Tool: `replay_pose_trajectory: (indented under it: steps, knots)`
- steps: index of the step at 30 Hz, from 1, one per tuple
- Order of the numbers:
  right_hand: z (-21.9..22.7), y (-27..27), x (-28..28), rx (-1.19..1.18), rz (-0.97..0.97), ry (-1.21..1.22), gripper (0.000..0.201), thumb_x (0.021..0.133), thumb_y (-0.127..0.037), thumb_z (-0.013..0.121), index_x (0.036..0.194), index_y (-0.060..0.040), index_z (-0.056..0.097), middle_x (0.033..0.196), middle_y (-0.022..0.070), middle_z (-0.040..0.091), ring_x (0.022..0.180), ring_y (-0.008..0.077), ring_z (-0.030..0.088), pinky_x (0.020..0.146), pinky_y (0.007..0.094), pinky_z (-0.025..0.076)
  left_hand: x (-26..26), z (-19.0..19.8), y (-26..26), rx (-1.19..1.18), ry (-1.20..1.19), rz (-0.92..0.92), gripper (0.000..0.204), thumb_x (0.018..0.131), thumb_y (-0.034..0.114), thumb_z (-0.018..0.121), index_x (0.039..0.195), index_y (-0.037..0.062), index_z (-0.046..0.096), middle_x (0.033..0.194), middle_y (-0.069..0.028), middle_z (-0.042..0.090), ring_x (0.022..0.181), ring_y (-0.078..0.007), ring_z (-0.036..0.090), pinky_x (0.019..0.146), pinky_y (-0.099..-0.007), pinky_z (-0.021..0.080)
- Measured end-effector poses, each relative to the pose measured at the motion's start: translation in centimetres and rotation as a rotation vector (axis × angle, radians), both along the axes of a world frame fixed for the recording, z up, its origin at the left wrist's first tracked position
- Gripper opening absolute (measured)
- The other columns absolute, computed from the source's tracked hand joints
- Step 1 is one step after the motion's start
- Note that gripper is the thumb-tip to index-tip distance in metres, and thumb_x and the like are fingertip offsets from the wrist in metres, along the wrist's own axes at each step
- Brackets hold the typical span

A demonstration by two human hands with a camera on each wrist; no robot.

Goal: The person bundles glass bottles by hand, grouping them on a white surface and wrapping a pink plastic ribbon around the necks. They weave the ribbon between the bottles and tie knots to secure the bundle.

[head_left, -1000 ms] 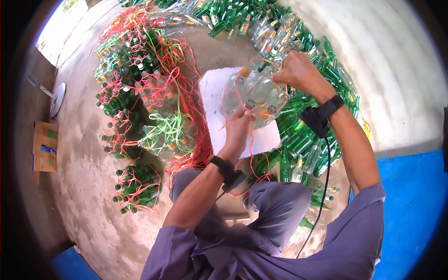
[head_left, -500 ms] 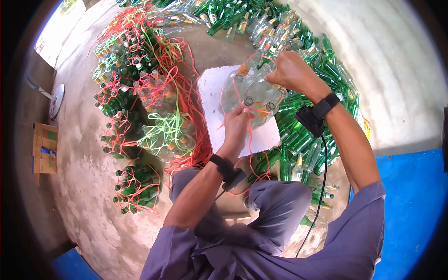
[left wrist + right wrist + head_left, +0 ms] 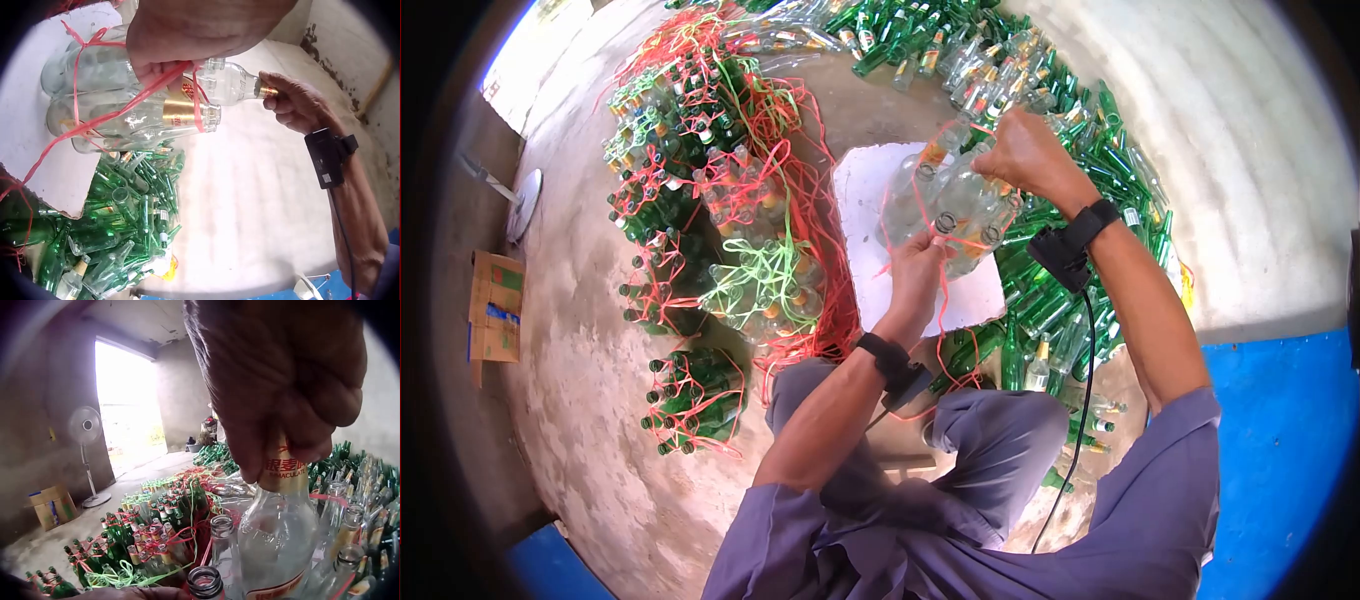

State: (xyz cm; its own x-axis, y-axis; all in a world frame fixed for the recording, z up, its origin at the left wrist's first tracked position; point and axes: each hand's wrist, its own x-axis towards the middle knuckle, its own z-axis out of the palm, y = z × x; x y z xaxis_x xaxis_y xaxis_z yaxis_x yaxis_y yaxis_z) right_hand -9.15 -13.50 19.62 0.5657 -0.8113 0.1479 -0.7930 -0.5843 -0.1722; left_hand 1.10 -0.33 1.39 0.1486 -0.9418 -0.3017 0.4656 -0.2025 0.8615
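Note:
A bundle of clear glass bottles [image 3: 902,208] stands on a white board [image 3: 862,265], with pink plastic string [image 3: 106,117] running around it. My right hand [image 3: 1030,155] grips the gold-labelled neck of one clear bottle [image 3: 278,528], which stands higher than the bottles around it. In the left wrist view, that bottle's neck points out past the others. At the near side of the bundle, my left hand [image 3: 915,280] pinches the pink string close beside the bottle mouths. A loose end of the string hangs over the board's near edge.
Green bottles [image 3: 1040,290] lie heaped right of and beyond the board. On the left stand tied bundles of bottles [image 3: 690,395], beside a tangle of pink string [image 3: 825,300]. A cardboard box [image 3: 498,310] and a standing fan [image 3: 87,428] are farther left.
My right hand has shifted slightly left over the bundle with the bottle in its grip. My left hand stays at the string by the bottle mouths.

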Motion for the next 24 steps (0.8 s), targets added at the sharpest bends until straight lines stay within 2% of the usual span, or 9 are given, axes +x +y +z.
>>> replay_pose_trajectory:
  steps: [9,12,15,17,20,24]
  knots:
    - [-0.2,0.2,0.8,-0.007,0.059,0.015,0.042,0.066,-0.03,0.075,0.059,0.0093,0.062,0.053,0.0257,0.055,0.052,0.0374,0.062,0.056,0.0458,0.05,0.2,1.0,0.3,-0.002,0.01,0.009,0.023,0.097,0.015,0.054,0.108,-0.0026,0.066,0.09,-0.0086,0.068,0.088,-0.0149,0.057,0.084,-0.0309,0.044]
    - [-0.1,0.4,0.9,0.055,-0.002,-0.009,0.041,0.066,-0.029,0.075,0.061,0.0096,0.062,0.055,0.0267,0.055,0.052,0.0384,0.062,0.057,0.0463,0.051,0.2,1.0,0.4,0.002,-0.006,-0.002,0.024,0.097,0.015,0.054,0.108,-0.003,0.066,0.09,-0.009,0.068,0.088,-0.0152,0.057,0.084,-0.0312,0.044]
    - [-0.8,0.2,0.6,0.001,-0.002,0.03,0.043,0.067,-0.029,0.075,0.061,0.0101,0.06,0.057,0.0281,0.055,0.053,0.0397,0.061,0.056,0.0479,0.05,0.1,1.1,0.3,-0.002,-0.013,-0.003,0.024,0.098,0.015,0.054,0.108,-0.003,0.066,0.091,-0.0091,0.068,0.088,-0.0153,0.057,0.083,-0.0312,0.044]
    - [-1.2,0.1,0.3,0.0,0.084,0.042,0.044,0.069,-0.029,0.076,0.06,0.0099,0.058,0.058,0.0292,0.055,0.055,0.0415,0.061,0.057,0.0494,0.049,0.2,0.9,0.2,-0.003,-0.015,0.006,0.024,0.098,0.015,0.054,0.107,-0.003,0.066,0.091,-0.0091,0.068,0.088,-0.0153,0.057,0.083,-0.0311,0.044]
    - [-2.6,-0.1,-0.4,0.051,0.067,0.026,0.046,0.071,-0.03,0.077,0.059,0.0091,0.056,0.058,0.0295,0.055,0.057,0.0429,0.062,0.059,0.05,0.049,0.0,0.6,0.3,0.021,-0.015,-0.013,0.024,0.098,0.015,0.054,0.107,-0.0031,0.067,0.091,-0.0086,0.068,0.087,-0.0147,0.056,0.081,-0.0307,0.044]
    - [-7.3,-0.1,-2.7,0.102,0.102,0.003,0.047,0.073,-0.032,0.077,0.06,0.0095,0.058,0.059,0.0302,0.055,0.058,0.0435,0.062,0.059,0.0497,0.049,-0.5,0.2,0.5,-0.003,-0.098,-0.042,0.023,0.097,0.015,0.055,0.104,-0.003,0.067,0.088,-0.005,0.065,0.082,-0.0125,0.053,0.077,-0.0292,0.043]
